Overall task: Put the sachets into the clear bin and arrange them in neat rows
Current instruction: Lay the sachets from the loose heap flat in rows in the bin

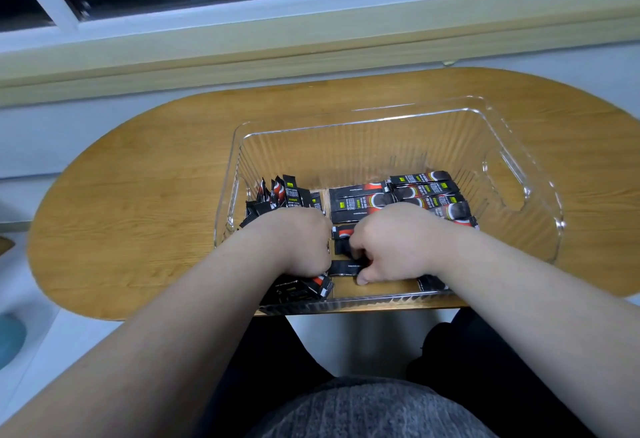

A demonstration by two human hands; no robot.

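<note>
Reaching side by side into the clear bin [519, 174] at the near edge of the wooden surface [138, 178], both forearms slope down with knuckles up. The right hand [391, 240] pinches one black sachet [344, 268] between thumb and curled fingers, while the left hand [298, 240] curls down among the sachets [360, 203] on the bin's floor, fingertips hidden, so I cannot tell whether it grips any. These are black and red with a yellow-green patch, and the white print possibly reads "INSTANT COFFEE", too small to be sure.
</note>
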